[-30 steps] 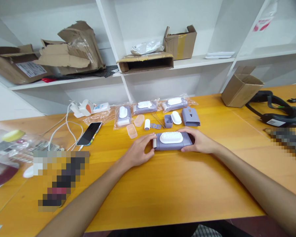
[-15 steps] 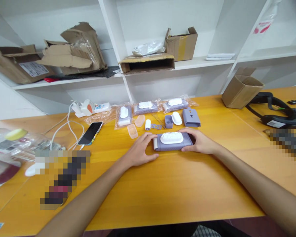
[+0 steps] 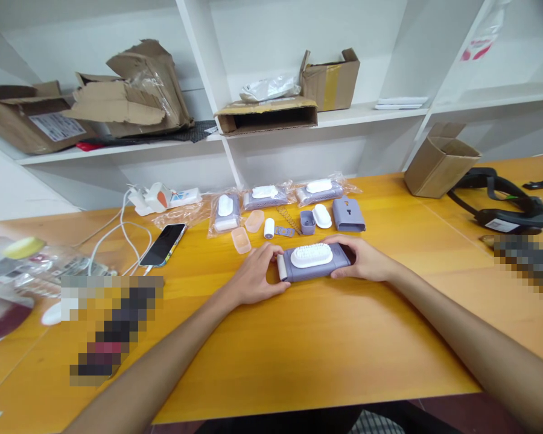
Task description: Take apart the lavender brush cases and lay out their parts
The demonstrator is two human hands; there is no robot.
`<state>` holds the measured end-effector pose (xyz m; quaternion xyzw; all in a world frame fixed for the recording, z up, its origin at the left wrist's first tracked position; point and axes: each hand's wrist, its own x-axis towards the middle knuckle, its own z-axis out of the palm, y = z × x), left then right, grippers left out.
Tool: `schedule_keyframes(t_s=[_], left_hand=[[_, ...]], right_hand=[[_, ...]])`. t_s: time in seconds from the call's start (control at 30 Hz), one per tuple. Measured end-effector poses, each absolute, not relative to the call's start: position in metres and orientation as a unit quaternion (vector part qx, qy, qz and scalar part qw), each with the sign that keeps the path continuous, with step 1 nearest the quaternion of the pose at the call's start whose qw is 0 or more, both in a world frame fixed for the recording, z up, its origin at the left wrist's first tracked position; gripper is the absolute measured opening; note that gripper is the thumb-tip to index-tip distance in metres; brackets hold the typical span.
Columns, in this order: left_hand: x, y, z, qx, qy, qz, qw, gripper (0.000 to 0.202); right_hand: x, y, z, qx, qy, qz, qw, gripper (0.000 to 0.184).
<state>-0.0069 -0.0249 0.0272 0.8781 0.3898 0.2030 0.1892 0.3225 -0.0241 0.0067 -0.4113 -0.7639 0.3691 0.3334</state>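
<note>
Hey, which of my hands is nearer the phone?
Your left hand. It's to the right of the phone, at the brush's left end; your right hand is farther right, at the brush's other end.

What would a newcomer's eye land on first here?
Probably the purple brush with white bristles, mid-table, between the left hand and the right hand. After that, perhaps the torn cardboard boxes at upper left, or the bulky black headset on the far right of the orange table.
</note>
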Motion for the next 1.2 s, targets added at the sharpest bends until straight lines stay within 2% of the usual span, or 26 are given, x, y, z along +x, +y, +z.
schedule_keyframes(t_s=[0.2, 0.5, 0.7, 0.93, 1.2], left_hand=[[-0.01, -0.023, 0.028, 0.871, 0.395, 0.201, 0.212, 0.052], [-0.019, -0.016, 0.025, 0.884, 0.355, 0.188, 0.238, 0.086], [-0.021, -0.016, 0.027, 0.888, 0.357, 0.158, 0.244, 0.074], [-0.019, -0.02, 0.033, 0.935, 0.289, 0.132, 0.156, 0.073], [-0.017, -0.025, 0.033, 0.944, 0.27, 0.13, 0.137, 0.067]], right_hand=[[0.323, -0.024, 0.008, -0.413, -0.765, 0.372, 0.326, 0.068], [0.326, -0.023, 0.012, -0.403, -0.765, 0.399, 0.306, 0.069], [0.328, -0.023, 0.012, -0.394, -0.762, 0.42, 0.296, 0.071], [0.327, -0.023, 0.013, -0.384, -0.763, 0.427, 0.295, 0.072], [0.328, -0.022, 0.011, -0.394, -0.758, 0.426, 0.299, 0.072]])
